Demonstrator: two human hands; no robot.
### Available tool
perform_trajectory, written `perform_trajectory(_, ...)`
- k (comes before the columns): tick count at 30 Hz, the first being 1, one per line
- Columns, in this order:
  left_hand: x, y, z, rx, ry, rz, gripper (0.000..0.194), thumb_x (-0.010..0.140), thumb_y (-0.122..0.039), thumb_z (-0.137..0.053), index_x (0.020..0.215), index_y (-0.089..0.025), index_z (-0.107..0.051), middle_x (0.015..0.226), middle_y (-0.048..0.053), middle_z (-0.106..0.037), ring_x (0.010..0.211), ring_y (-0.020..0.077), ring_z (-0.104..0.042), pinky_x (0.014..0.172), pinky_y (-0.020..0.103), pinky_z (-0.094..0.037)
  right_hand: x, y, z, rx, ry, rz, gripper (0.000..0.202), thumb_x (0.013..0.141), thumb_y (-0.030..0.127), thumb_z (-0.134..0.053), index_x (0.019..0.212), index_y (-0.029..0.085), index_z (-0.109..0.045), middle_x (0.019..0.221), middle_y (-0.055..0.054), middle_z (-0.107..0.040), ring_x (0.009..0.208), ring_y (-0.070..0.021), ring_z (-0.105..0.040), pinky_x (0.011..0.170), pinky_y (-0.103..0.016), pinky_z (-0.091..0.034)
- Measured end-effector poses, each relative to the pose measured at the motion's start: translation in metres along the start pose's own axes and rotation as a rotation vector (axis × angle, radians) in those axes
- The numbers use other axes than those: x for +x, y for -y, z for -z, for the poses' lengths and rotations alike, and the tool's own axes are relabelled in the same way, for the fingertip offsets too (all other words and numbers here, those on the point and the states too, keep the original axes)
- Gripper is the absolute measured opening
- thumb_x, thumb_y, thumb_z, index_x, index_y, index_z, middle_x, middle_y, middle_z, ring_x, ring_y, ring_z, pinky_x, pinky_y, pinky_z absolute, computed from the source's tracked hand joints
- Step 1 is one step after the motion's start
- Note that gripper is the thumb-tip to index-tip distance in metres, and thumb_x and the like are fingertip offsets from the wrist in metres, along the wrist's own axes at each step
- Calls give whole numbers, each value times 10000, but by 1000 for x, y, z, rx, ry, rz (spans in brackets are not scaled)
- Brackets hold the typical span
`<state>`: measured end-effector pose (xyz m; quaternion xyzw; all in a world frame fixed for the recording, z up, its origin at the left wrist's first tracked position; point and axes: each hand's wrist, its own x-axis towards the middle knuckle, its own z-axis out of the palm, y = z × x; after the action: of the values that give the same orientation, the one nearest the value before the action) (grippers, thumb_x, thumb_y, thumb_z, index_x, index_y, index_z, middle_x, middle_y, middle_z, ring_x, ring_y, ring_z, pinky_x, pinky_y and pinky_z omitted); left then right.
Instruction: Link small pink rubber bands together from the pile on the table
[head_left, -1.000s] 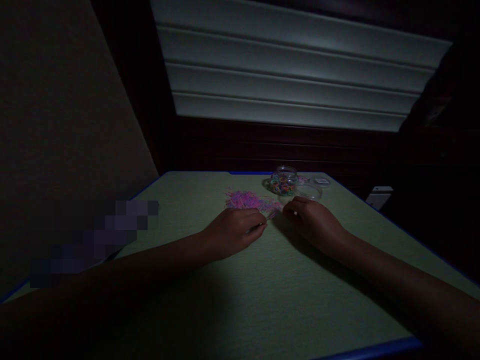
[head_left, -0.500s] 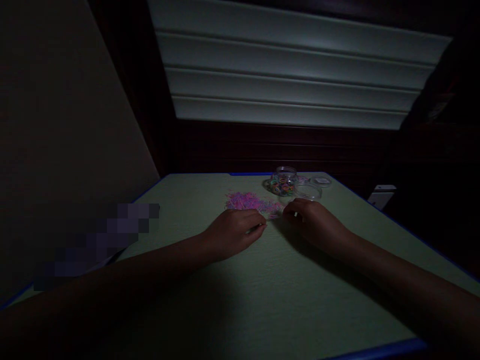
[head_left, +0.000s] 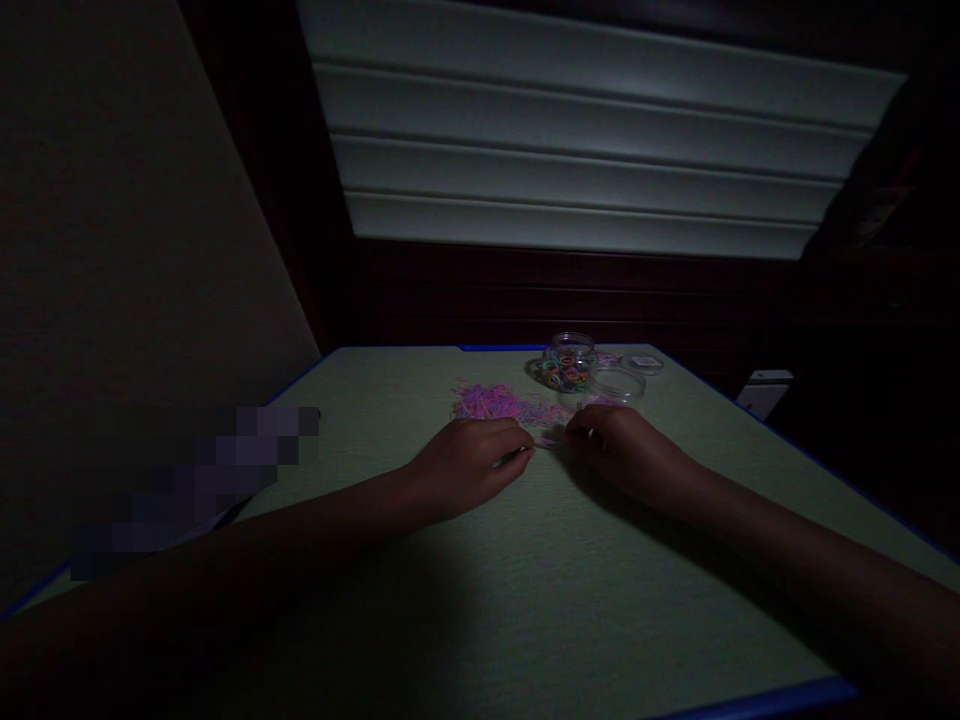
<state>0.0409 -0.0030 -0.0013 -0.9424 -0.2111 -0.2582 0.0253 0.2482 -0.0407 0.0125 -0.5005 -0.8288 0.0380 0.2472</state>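
Right hand (head_left: 619, 440) slightly lower, curled, hold unclear | left hand (head_left: 472, 462) pinching thin strand (head_left: 547, 443)

Left hand (head_left: 476, 462) and right hand (head_left: 622, 440) face each other over the desk (head_left: 525, 600), loose bands (head_left: 550, 440) between their fingertips. Just beyond the left hand, there's the pile of bands (head_left: 491, 402)! Farther back and right, the jar (head_left: 568, 365), bands inside; beside it, to the right and nearer, the tub (head_left: 619, 373), right behind the right hand. The lid (head_left: 643, 363) lies farther right. Behind the desk, the slatted panel (head_left: 577, 150).
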Motion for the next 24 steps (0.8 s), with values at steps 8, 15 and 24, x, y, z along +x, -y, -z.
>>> perform_trajectory(8, 1, 0, 0, -5, 10, -3, 180, 839, -207, -406, 890, -153, -571, 824, 14, -608, 749, 104, -556, 671, 206, -416, 0, 7, 2, 58, -22, 95, 143, 798, 157, -445, 783, 152, -587, 764, -35, -594, 659, -107, -510, 609, -208, -362)
perform_trajectory(15, 0, 1, -1, -5, 22, 2, 183, 834, -200, -413, 918, -156, -569, 830, 13, -607, 753, 107, -557, 676, 214, -424, -1, 10, 5, 54, -25, 132, 142, 782, 114, -447, 805, 147, -583, 767, -37, -576, 666, -110, -498, 611, -219, -362)
perform_trajectory(24, 1, 0, -1, 21, 14, 9, 171, 833, -216, -422, 904, -163, -568, 821, 7, -610, 749, 107, -560, 673, 216, -420, -1, 12, 7, 85, -37, 152, 145, 792, 130, -442, 837, 140, -579, 795, -44, -578, 694, -112, -502, 624, -224, -372)
